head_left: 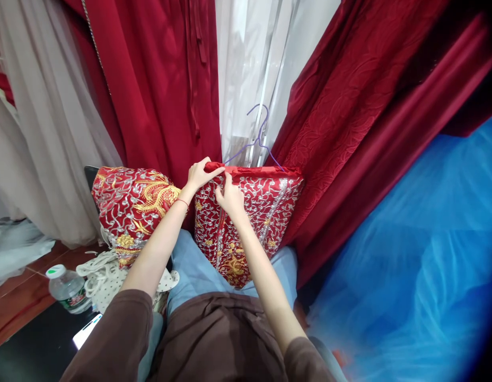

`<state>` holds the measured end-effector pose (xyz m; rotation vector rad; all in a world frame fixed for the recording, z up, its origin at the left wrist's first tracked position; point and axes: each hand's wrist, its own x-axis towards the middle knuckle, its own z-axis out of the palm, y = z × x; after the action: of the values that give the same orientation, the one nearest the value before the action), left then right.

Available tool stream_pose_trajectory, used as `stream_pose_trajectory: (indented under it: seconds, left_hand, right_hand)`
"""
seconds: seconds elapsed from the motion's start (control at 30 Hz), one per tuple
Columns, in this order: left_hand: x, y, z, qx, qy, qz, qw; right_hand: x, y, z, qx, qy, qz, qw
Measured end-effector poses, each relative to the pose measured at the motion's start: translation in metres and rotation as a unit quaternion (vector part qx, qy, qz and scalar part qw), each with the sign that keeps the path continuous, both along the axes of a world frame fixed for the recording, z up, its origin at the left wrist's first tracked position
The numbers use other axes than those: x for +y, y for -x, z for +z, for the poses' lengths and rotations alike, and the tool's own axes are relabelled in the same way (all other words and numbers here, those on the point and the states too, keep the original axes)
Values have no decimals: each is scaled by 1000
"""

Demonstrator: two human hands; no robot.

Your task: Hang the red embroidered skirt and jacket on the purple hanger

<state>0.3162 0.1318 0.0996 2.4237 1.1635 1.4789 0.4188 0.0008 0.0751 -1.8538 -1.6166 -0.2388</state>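
Observation:
A red garment [256, 201] with silver and gold embroidery, looking like a folded skirt, lies over my lap and knees. Along its far edge runs a plain red band, where a purple wire hanger [262, 135] sticks up behind. My left hand [200, 175] grips the band's left corner, its thumb lying along the top and its other fingers partly hidden behind. Close beside it, my right hand [231, 197] is curled against the embroidered front just under the band, index finger raised toward the left thumb. What its fingertips pinch is hard to see.
To the left, another red embroidered piece [130, 204] with gold motifs drapes over a dark support. A water bottle [67, 289], a dotted white cloth bag [105, 276] and a phone [86, 331] are at lower left. Red gowns [162, 79] hang ahead; blue tulle [421, 254] spreads right.

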Motion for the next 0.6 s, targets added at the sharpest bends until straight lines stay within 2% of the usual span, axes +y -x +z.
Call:
stream_pose_trajectory:
  seconds: [0.4,0.6]
  left_hand:
    - [-2,0,1,16,12,11,1000]
    - [-4,-2,0,34,11,26,999]
  right_hand:
    - [-4,-1,-24,-39,70,7,997]
    - [-12,-7,-32,-22,74,-30,997]
